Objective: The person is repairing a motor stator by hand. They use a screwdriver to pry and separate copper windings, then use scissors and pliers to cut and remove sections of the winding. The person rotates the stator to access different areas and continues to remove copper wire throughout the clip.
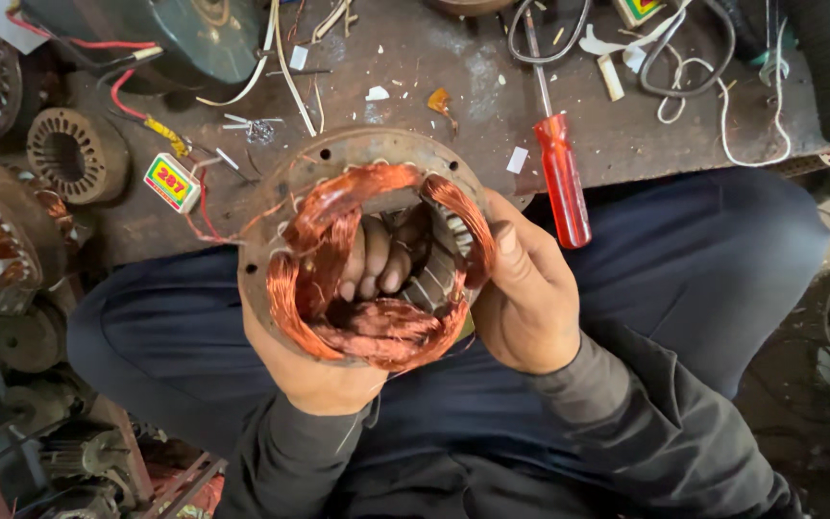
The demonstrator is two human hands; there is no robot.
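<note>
The left hand (324,370) comes from below and holds the stator (369,250) over the lap; its fingers (377,264) pass up through the bore, closed on the wall. The right hand (525,293) grips the right rim, thumb pressing on the copper coil (357,332). A red screwdriver (561,178) lies near on the bench (626,135).

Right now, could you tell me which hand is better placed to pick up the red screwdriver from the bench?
Probably the right hand. It grips the motor ring on the side beside the red screwdriver. The left hand cradles the ring from below, fingers curled through its middle, bearing most of its weight.
</note>
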